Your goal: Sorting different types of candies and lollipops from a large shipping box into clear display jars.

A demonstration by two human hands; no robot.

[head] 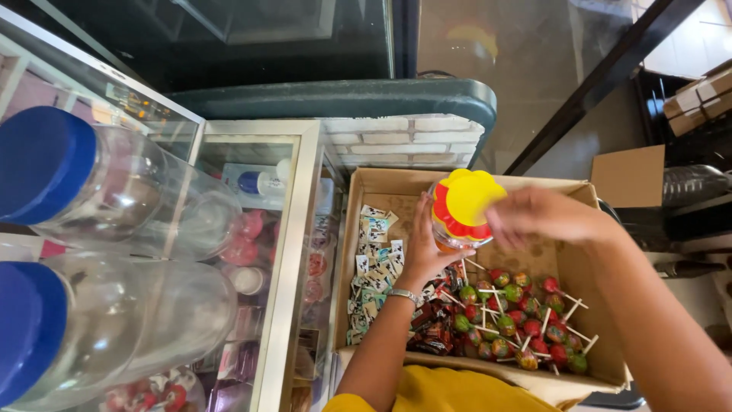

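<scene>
At frame centre I see one small jar (457, 221) with a red-and-yellow flower-shaped lid (469, 200), held above one open cardboard box (579, 252). My left hand (427, 244) supports the jar from the left and below, fingers curled closed around its body. My right hand (537, 215) comes in from the right, fingers narrowed onto the lid edge. A bracelet (402, 295) sits on the left wrist.

Box contents, in three groups: red and green lollipops (518, 320) at lower right, too many and too overlapped to count exactly; dark-wrapped sweets (435, 324) at lower centre; small pale sachets (374, 267) along the left wall, count not determinable.

At the left edge of the frame lie two large clear jars on their sides, each with a blue lid: one upper left (84, 183), one lower left (91, 328).

The surface under those two jars is a glass display case (293, 252) with a pale frame; packaged goods show through it. Upper centre of the frame: a brick ledge (396, 141) capped in dark green. Upper right: a concrete floor (534, 69) and stacked cartons (698, 99).
</scene>
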